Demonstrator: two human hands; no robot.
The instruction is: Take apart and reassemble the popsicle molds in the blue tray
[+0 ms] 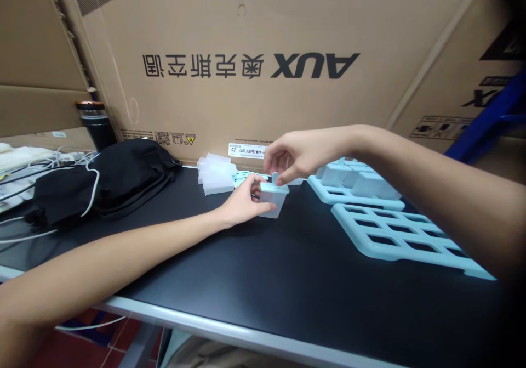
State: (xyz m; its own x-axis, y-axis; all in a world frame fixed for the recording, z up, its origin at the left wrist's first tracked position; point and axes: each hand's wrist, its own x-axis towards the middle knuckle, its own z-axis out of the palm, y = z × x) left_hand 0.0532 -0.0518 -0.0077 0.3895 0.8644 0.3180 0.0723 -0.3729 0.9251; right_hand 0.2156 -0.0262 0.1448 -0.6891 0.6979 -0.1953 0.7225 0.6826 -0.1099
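Bare left forearm point(135, 253), nearest the camera, enters from lower left. Cup point(274, 205): translucent, frosted plastic, tapering boxy shape, near the middle of the view, between the hands. Its lid point(267, 188) is flat pale-blue plastic with a small rounded tab point(274, 177) standing up; lid sits on the cup's mouth. Loose cups point(217, 180), same frosted material, are clustered behind the left hand; small pale-blue pieces point(245, 176) lie beside them. To the right, a smooth pale-blue frame point(396, 249) with rounded-rectangle openings; just behind it, a second frame point(349, 198) carries boxy pale-blue units.

Left hand point(244, 202): closed around the cup, thumb along the near wall, fingers at the far side. Right hand point(298, 155): reaches in from the right, wrist bent, palm down, fingers curled; thumb tip at the tab, aperture narrow. Cannot tell whether the tab is gripped.

Table point(263, 286): matte black top, pale edge strip point(230, 332). Behind stands brown cardboard point(213, 17), print inverted. At left: soft black bag point(131, 176), white cable point(95, 188), dark tumbler point(98, 129). Below: red tiled floor point(51, 351).
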